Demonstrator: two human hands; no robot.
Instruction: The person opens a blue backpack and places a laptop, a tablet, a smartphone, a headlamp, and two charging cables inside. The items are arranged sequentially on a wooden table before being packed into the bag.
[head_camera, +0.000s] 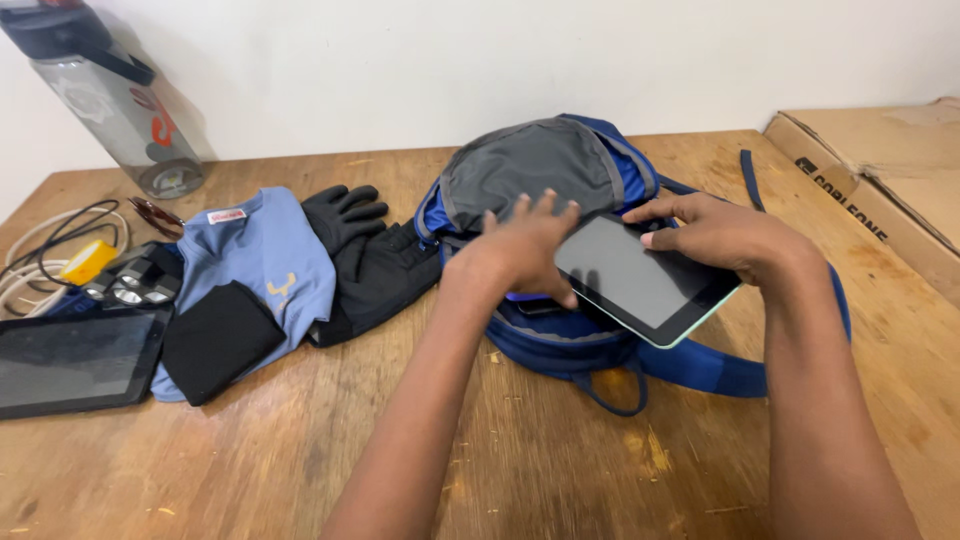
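A blue and grey backpack (540, 165) lies on the wooden table with its top opening facing me. My right hand (725, 235) grips the far edge of a dark-screened tablet (640, 280) with a pale green rim, held tilted over the opening. My left hand (525, 245) rests on the backpack's flap and touches the tablet's left edge, fingers spread.
Left of the backpack lie black gloves (365, 255), a folded light blue shirt (265, 255), a black pouch (215, 340), a second tablet (75, 360), a headlamp (140, 280), cables (45, 250) and a clear water bottle (115, 95). A cardboard box (890, 185) sits at right.
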